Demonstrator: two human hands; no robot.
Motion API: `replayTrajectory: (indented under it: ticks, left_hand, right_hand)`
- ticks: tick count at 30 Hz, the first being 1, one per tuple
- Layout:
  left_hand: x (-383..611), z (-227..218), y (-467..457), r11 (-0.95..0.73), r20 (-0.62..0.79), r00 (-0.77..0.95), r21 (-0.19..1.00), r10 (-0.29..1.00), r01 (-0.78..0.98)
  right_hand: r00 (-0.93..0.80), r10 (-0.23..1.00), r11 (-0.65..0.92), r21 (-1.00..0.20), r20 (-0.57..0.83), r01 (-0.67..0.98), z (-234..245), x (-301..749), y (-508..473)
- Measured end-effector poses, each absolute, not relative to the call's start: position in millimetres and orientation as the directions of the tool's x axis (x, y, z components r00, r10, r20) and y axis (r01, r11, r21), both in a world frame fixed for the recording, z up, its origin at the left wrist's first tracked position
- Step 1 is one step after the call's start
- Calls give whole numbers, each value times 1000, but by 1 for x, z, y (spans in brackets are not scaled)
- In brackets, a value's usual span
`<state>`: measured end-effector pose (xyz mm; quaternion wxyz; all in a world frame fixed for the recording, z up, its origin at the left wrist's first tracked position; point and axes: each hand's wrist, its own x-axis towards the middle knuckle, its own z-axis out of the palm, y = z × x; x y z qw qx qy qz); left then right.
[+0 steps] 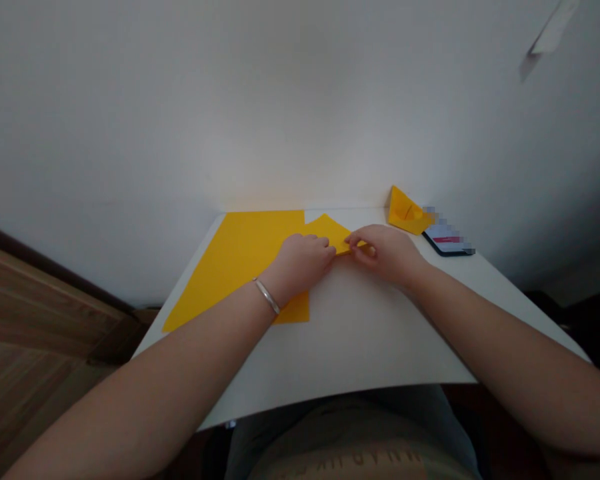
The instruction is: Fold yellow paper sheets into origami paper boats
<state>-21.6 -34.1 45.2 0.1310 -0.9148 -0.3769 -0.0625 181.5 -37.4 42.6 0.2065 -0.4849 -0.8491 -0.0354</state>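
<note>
A piece of folded yellow paper (326,227) with a pointed top lies between my two hands on the white table. My left hand (306,261) is closed at its left part, fingers curled down over the lower edge. With thumb and fingertips my right hand (384,253) pinches the right corner of the same paper. Under my left hand and wrist spreads a large flat yellow sheet (235,260). What the left fingertips do beneath the paper is hidden.
At the back right of the white table (380,340) stands a folded yellow paper boat (409,215), next to a phone (447,241) lying flat. A pale wall (300,120) rises directly behind the table. Wooden panelling (45,320) is at the left.
</note>
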Motion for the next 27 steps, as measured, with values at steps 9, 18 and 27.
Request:
replayTrajectory:
  ticks: [9,18,27]
  left_hand:
    - [-36,48,-24,-529,516,340,278,787,802]
    - [-27,40,-15,-289,289,8,955,957,64]
    - [-24,41,-25,-229,229,60,973,971,-12]
  right_hand:
    - [-11,883,368,-678,468,636,24,190,-19]
    - [-12,962,261,-907,272,330,17,189,-9]
    - [-36,993,116,-990,113,84,25,187,-15]
